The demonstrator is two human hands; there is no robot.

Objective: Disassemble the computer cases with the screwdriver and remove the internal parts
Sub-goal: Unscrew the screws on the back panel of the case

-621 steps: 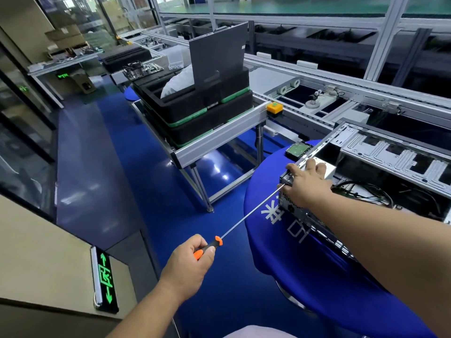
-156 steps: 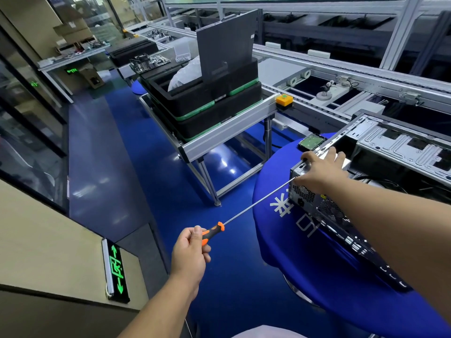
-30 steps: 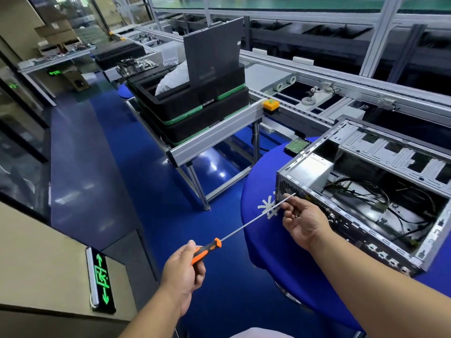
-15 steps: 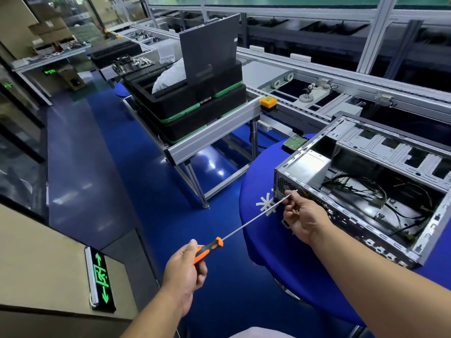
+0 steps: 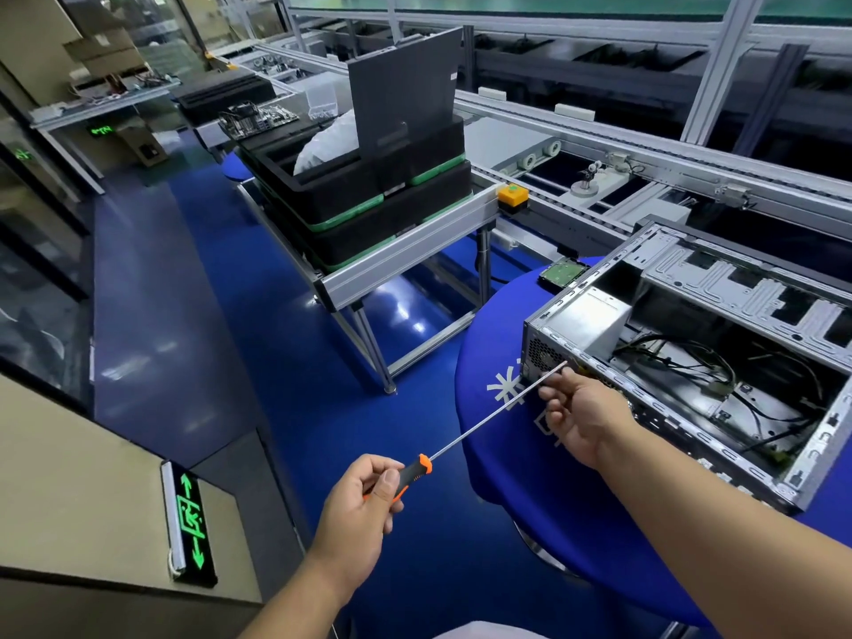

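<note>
An open silver computer case point(image 5: 719, 408) lies on its side on a round blue table point(image 5: 516, 463), with cables and a grey power supply point(image 5: 588, 322) inside. My left hand point(image 5: 364, 505) grips the orange and black handle of a long screwdriver point(image 5: 479, 431). Its thin shaft runs up and right to the case's near left corner. My right hand point(image 5: 583, 415) pinches the shaft close to its tip, just in front of the case's rear panel. Whether a screw sits on the tip is hidden.
A hard drive point(image 5: 562, 272) lies on the table behind the case. Stacked black trays point(image 5: 369, 205) with a dark panel point(image 5: 405, 99) upright in them sit on an aluminium stand to the left. A conveyor line point(image 5: 645, 177) runs behind. Blue floor lies below.
My right hand came off the case's top corner and now pinches the screwdriver shaft near the tip. Over the last second both hands and the screwdriver barely moved.
</note>
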